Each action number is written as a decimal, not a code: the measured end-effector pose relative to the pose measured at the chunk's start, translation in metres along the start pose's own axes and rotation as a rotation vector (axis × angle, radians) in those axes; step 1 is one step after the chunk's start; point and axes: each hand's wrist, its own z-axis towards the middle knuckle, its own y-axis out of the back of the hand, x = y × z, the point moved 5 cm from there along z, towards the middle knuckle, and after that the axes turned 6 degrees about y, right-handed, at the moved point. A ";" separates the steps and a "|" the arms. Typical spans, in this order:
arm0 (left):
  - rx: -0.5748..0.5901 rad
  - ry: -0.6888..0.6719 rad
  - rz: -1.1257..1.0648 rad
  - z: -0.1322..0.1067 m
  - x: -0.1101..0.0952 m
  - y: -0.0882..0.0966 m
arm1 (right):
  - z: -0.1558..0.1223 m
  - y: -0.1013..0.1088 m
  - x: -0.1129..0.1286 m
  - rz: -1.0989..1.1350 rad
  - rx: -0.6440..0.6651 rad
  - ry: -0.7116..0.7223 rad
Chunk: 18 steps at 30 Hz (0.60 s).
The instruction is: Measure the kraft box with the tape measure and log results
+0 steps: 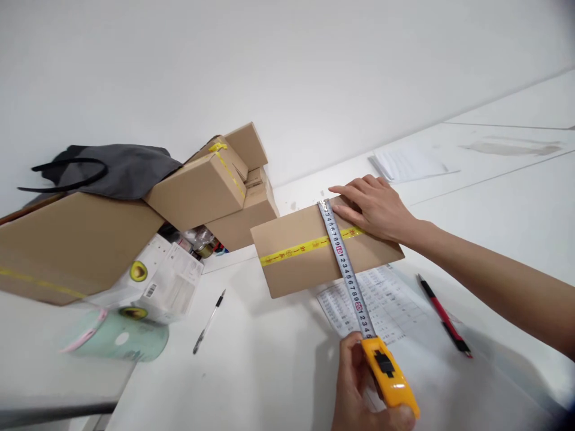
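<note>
A yellow tape measure [390, 376] is gripped in my left hand [354, 389], low in the view. Its metal blade [340, 254] is pulled out and lies across a small cardboard box [296, 272], crossing the yellow printed sealing tape on it. The blade's end is at the box's far edge. My right hand [377, 206] holds the box at its far right part, the thumb close to the blade's end and the other fingers reaching over the far edge. Printed sheets [381, 299] lie partly under the box. A red and black pen [442, 314] rests on the right.
Several cardboard boxes [197, 191] are stacked at the left against the wall, with a dark grey bag [130, 170] on top. Beside them are a white carton with avocado pictures [173, 278] and a mint green container [139, 341]. A slim pen [209, 321] and a paper stack [406, 164] lie on the table.
</note>
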 end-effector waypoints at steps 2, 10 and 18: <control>-0.003 0.007 -0.002 -0.004 0.005 0.000 | -0.012 0.001 0.003 -0.043 -0.041 -0.007; 0.019 0.033 0.097 -0.016 -0.004 -0.011 | -0.068 -0.018 -0.004 0.110 0.008 -0.133; 0.124 0.056 0.106 -0.016 -0.004 -0.014 | -0.064 0.054 -0.011 1.045 -0.193 -0.545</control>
